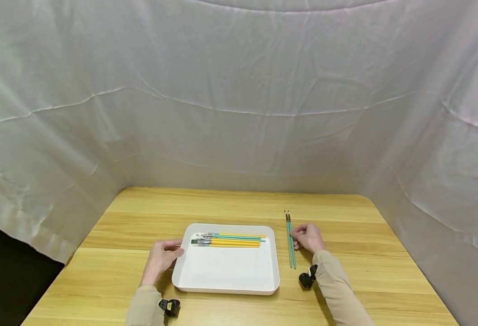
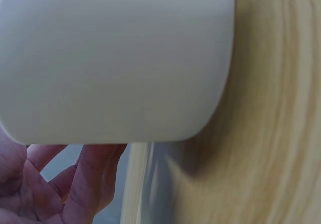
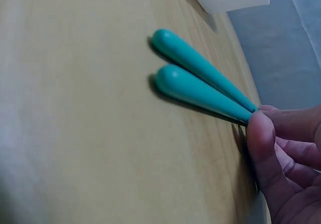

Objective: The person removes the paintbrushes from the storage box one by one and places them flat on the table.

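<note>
A white rectangular tray (image 1: 226, 276) sits on the table with several yellow and teal paintbrushes (image 1: 232, 243) lying across its far part. My left hand (image 1: 163, 260) grips the tray's left rim, thumb over the edge; in the left wrist view its fingers (image 2: 90, 184) bend beside the tray's wall (image 2: 125, 73). To the right of the tray, two teal paintbrushes (image 1: 290, 246) lie side by side, bristles pointing away. My right hand (image 1: 309, 237) pinches them around mid-handle between thumb and index finger, and their rounded handle ends (image 3: 173, 81) show close over the wood in the right wrist view.
The wooden table (image 1: 345, 280) has pale grey curtains (image 1: 239, 145) hanging around its back and sides. A small black wrist camera (image 1: 307, 277) is on the right sleeve, and another black camera (image 1: 170, 307) on the left one.
</note>
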`<state>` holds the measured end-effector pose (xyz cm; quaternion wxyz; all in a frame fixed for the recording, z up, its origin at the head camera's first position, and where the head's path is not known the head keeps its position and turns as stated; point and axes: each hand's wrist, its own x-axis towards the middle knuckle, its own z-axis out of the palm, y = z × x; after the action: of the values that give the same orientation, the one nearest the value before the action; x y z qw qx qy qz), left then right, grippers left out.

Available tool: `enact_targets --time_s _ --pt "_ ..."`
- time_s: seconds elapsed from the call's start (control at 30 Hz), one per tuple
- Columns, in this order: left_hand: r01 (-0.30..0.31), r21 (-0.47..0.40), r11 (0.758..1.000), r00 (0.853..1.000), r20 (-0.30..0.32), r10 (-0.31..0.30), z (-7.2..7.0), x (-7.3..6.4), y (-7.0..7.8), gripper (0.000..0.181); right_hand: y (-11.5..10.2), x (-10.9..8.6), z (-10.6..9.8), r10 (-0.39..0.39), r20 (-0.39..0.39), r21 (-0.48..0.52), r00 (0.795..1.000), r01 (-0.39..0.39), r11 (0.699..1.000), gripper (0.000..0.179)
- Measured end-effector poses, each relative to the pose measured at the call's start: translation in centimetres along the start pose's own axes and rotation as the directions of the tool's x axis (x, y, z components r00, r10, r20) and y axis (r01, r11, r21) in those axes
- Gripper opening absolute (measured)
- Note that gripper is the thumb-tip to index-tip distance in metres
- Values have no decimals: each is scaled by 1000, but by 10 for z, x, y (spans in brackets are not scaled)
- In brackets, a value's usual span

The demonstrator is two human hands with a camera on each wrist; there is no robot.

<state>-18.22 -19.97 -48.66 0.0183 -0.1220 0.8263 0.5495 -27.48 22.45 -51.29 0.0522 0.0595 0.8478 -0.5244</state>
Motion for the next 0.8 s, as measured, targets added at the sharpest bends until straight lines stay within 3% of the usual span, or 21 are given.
enact_targets --time_s 0.57,0.8 --pt "1 -9 1000 1000 0 -1 0 -1 0 38 -1 -7 -1 -24 -55 -3 998 24 1000 19" --pt "-1 -7 1000 1000 -2 1 0 -1 0 38 -8 -10 0 -134 -92 -124 987 122 985 20"
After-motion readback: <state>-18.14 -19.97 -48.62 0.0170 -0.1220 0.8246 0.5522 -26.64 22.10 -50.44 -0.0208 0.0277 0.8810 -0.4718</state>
